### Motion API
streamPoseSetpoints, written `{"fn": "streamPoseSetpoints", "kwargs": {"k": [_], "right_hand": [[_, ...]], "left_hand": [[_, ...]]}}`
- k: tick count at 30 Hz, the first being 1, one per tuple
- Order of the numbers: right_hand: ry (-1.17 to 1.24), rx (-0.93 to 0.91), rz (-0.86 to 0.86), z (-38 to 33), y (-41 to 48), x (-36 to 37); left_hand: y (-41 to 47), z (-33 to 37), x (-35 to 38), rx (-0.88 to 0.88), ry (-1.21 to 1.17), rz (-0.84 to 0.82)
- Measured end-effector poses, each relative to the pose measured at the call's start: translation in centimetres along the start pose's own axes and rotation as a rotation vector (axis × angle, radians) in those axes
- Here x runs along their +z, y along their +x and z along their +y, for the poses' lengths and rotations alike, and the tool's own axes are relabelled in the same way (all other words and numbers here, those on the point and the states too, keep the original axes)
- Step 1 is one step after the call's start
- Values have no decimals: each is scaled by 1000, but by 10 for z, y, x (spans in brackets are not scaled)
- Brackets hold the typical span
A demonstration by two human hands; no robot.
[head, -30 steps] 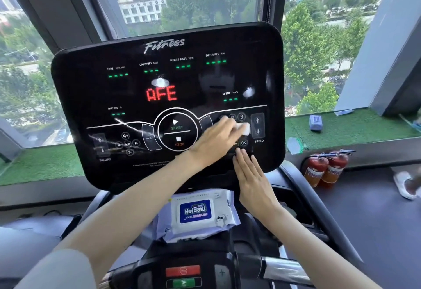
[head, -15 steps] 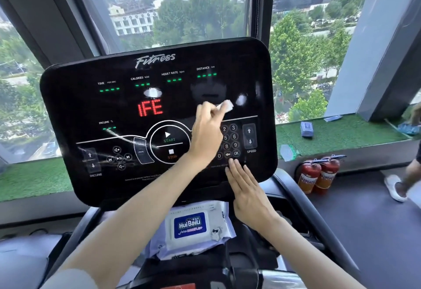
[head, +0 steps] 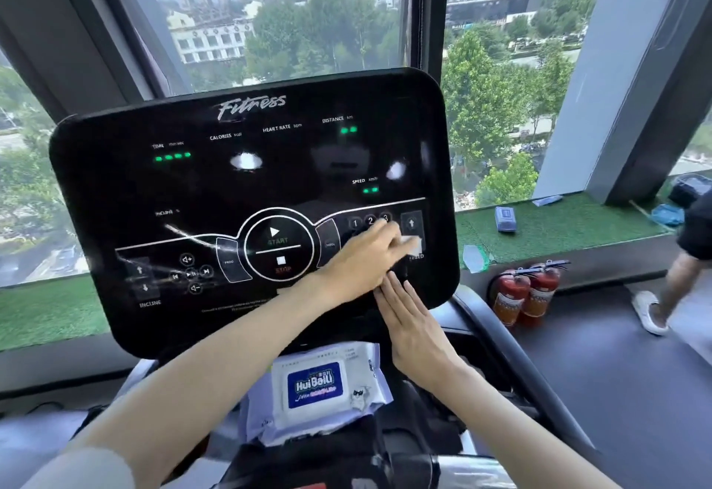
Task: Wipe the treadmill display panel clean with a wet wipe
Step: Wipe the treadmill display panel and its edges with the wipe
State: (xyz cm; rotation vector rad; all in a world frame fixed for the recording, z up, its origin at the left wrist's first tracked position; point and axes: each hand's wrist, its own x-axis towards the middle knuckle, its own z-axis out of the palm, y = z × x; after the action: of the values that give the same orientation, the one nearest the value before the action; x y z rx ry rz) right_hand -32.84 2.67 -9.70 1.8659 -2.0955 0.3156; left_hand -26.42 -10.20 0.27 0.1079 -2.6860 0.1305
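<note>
The black glossy treadmill display panel (head: 239,188) fills the middle of the view, with green readouts and a round START/STOP ring. My left hand (head: 362,257) presses a white wet wipe (head: 412,243) against the panel's lower right, over the number keypad and the SPEED arrows. My right hand (head: 412,319) lies flat, fingers together, on the panel's bottom right edge, holding nothing. Wet streaks show on the lower left of the panel.
A pack of wet wipes (head: 319,388) lies on the console tray below the panel. Two red fire extinguishers (head: 528,296) stand at the right by the window ledge. A person's leg and white shoe (head: 655,311) are at the far right.
My left hand swept the wipe up to the panel's middle right, then back down to the keypad and SPEED buttons. The red letters on the display have gone out. My right hand stayed put.
</note>
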Motion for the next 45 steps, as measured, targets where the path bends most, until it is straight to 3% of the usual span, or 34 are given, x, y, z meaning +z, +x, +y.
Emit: {"fn": "streamPoseSetpoints", "kwargs": {"k": [2, 6, 7, 10, 12, 13, 16, 17, 18, 21, 23, 25, 28, 29, 33, 35, 38, 39, 43, 45], "right_hand": [[-15, 25, 16, -4, -1, 1], [-30, 84, 39, -12, -14, 2], [-35, 84, 36, -11, -18, 3], [-45, 88, 21, -5, -25, -1], [-32, 120, 4, -3, -27, -6], [-20, 138, 5, -3, -29, -9], [22, 190, 31, -9, -35, -10], [34, 209, 35, -11, -36, -10], [47, 223, 38, -12, -36, -10], [87, 247, 76, -12, -31, -13], [101, 247, 99, -11, -29, -16], [110, 240, 119, -10, -29, -16], [118, 225, 152, -10, -29, -13], [117, 217, 158, -10, -29, -13], [136, 176, 168, -3, -26, -16], [153, 169, 199, -1, -25, -14], [171, 155, 245, 1, -23, -12], [170, 148, 257, 2, -22, -12], [166, 105, 298, 6, -22, -11], [161, 84, 314, 7, -22, -10]], "left_hand": [[-2, -9, -5, 117, 52, -60], [10, -16, -13, -268, -33, 186], [9, -11, -10, -265, -28, 200], [-2, 6, 5, 136, 138, 11], [-5, 0, -1, 308, 267, 15], [-2, -7, -3, 249, 272, 75], [7, -14, -13, -244, 11, 239], [7, -10, -11, -294, -26, 224], [5, -4, -7, -238, -22, 159], [-16, 8, 10, 220, 155, -96], [-21, 1, 6, 360, 236, -167], [-14, -5, -2, 260, 249, -121], [-10, 1, -4, -87, 108, 43], [-13, 7, 0, -87, 91, 28], [-28, 10, 4, 276, 247, -177], [-19, -1, -7, 193, 249, -115], [-12, -7, -10, -124, 131, 55], [-13, -2, -8, -146, 102, 47], [-39, -2, 9, 177, 163, -224], [-43, -16, -1, 220, 188, -196]]}}
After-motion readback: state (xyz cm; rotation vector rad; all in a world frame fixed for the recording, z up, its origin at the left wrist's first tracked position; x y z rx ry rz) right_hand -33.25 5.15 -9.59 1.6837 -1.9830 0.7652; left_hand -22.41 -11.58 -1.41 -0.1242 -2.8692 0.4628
